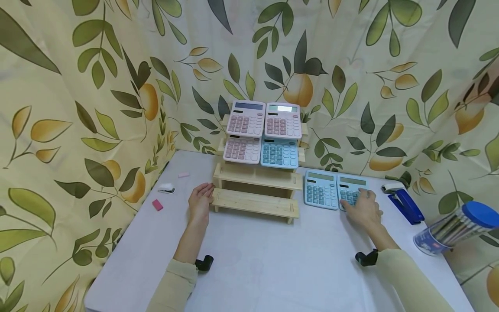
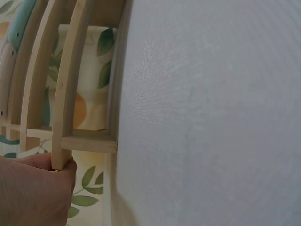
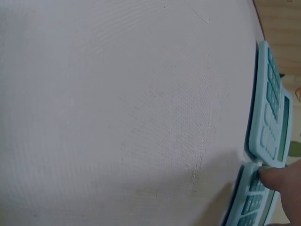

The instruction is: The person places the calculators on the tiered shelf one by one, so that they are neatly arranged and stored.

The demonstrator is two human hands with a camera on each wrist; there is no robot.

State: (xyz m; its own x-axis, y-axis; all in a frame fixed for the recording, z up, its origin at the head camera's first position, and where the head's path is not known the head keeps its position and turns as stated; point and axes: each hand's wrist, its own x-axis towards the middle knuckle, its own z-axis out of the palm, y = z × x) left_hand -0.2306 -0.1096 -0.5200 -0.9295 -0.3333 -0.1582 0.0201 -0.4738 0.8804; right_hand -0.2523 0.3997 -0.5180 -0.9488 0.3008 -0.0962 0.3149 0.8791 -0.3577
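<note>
A tiered wooden stand [image 1: 255,203] stands on the table. My left hand [image 1: 199,204] pinches the left end of its lowest step [image 2: 68,89] between thumb and fingers. Two pink calculators [image 1: 245,119] [image 1: 282,122] lean on the top tier. Below them are another pink calculator [image 1: 242,150] and a blue one [image 1: 279,154]. Right of the stand, two light blue calculators lie side by side on the table. My right hand [image 1: 365,211] grips the right one [image 1: 348,197], its thumb at the near left corner and fingers over the right side. The left one [image 1: 321,190] lies beside it.
On the right are a blue stapler [image 1: 406,206] and a clear tub of pencils [image 1: 454,229] with a blue lid. At the left lie a small white stapler [image 1: 166,188], a dark pink eraser [image 1: 157,205] and a pale pink one [image 1: 183,175]. Patterned curtain hangs behind the table.
</note>
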